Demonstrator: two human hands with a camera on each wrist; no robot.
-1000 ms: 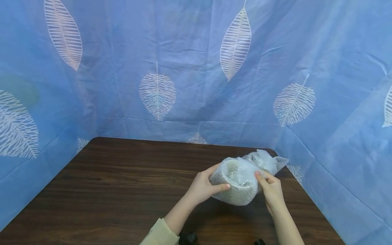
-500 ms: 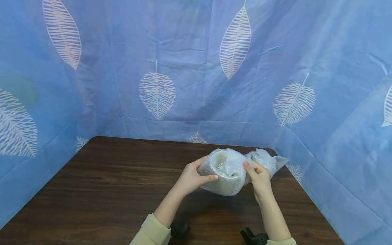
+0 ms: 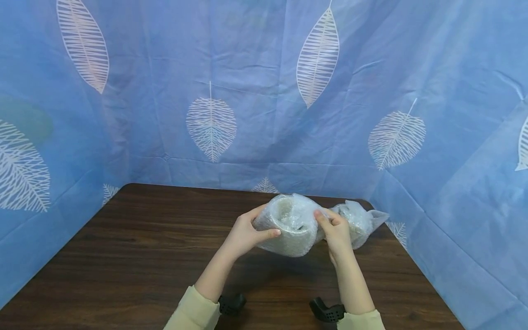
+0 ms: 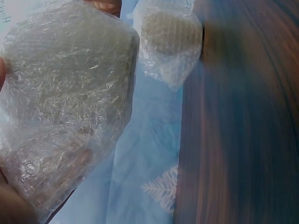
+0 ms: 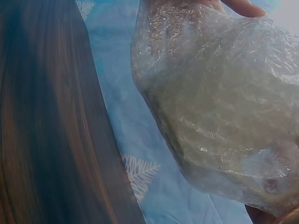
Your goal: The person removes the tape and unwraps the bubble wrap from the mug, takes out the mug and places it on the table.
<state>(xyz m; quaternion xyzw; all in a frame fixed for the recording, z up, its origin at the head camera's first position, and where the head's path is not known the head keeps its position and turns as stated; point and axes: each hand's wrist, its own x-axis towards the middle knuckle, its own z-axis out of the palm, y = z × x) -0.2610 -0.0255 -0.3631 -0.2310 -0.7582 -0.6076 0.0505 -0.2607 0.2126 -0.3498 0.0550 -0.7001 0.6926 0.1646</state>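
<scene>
Between my two hands is a bundle of bubble wrap (image 3: 286, 238), held up over the table, a pale rounded shape showing through the layers. My left hand (image 3: 244, 234) grips its left side, thumb along the front. On the other side my right hand (image 3: 339, 233) pinches the wrap's edge, thumb on top. In the left wrist view the wrapped bundle (image 4: 70, 74) fills the left part, with some handwriting at its upper corner. Up close in the right wrist view, the bundle (image 5: 224, 107) looks greenish-beige under the wrap; what it contains is hidden.
A second bubble-wrapped bundle (image 3: 358, 222) lies at the table's back right corner, just behind my right hand. The dark wooden table (image 3: 144, 256) ends at a blue leaf-print curtain (image 3: 255, 128) on the back and sides. Black wrist mounts (image 3: 327, 311) hang under both wrists.
Both hands have carried the wrapped bundle left and slightly away from me, apart from the second bundle, which stays in place. The grip looks the same.
</scene>
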